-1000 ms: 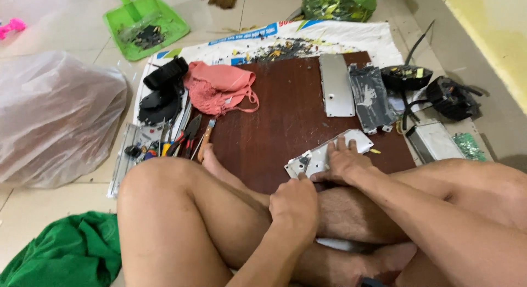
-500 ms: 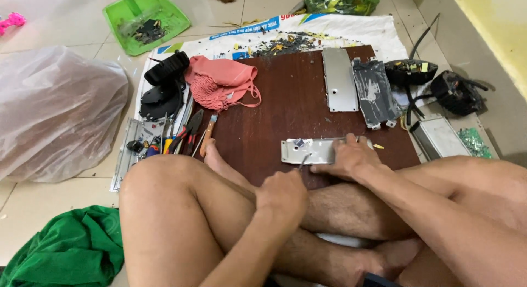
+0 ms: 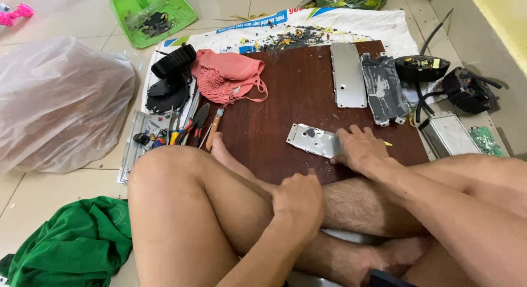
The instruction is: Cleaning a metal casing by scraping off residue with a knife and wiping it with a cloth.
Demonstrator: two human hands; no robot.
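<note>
- Metal plate [image 3: 314, 140], a small silvery one, lies flat on the dark brown board [image 3: 274, 111] in front of the crossed legs; a second ago it sat nearer the shin and tipped up, so it has been slid out and laid down, now easier to work on.
- Right hand [image 3: 358, 147] presses down on the plate's right end, fingers spread flat over it and pinning rather than gripping.
- Left hand [image 3: 299, 202] rests on the shin, fingers curled loosely around nothing.
- To the left of the board, a shallow metal tray [image 3: 132, 141] holds pliers, screwdrivers and small bits.
- Further out on the board lie a long grey plate [image 3: 348, 74] and a darker cover [image 3: 384, 89], with a pink cloth [image 3: 230, 76] at the far left.
- Off the right edge sits a silver box [image 3: 451, 134], its inside not visible.
- Farthest off, a green dustpan [image 3: 152, 8] holds dark scraps.
</note>
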